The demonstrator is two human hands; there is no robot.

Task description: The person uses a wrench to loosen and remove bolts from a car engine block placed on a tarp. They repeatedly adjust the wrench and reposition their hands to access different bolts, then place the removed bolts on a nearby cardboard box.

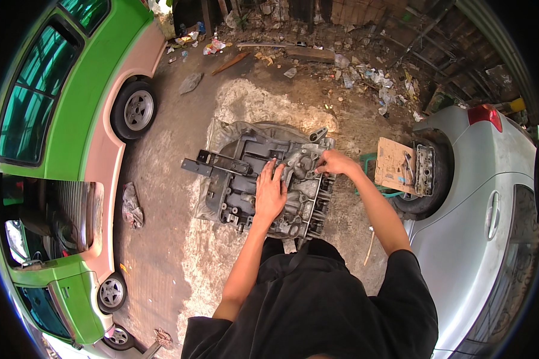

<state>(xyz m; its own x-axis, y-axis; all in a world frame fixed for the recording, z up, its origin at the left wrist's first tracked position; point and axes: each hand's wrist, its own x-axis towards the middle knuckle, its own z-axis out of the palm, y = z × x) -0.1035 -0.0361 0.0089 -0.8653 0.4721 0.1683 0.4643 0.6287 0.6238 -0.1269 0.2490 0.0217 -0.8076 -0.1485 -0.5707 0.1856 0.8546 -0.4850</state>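
A greasy grey engine block [245, 188] lies in front of me on a tyre covered with a worn sheet [205, 206]. My left hand [271, 191] rests flat on top of it, fingers stretched out and pointing away from me. At the block's right far side, my right hand [331, 163] has its fingers bent down against the metal. Whatever those fingers grip, if anything, is hidden. A dark metal bracket [212, 164] juts out from the block's left side. Near the far right corner, a small metal arm with a round hole [318, 134] sticks up.
A green and pink van [111, 119] stands along the left, a silver car [461, 239] on the right. Beside the car, a green stand [368, 158] bears cardboard [392, 164] and a metal engine part [424, 170]. A crumpled rag [132, 206] and scattered litter [383, 84] lie on the ground.
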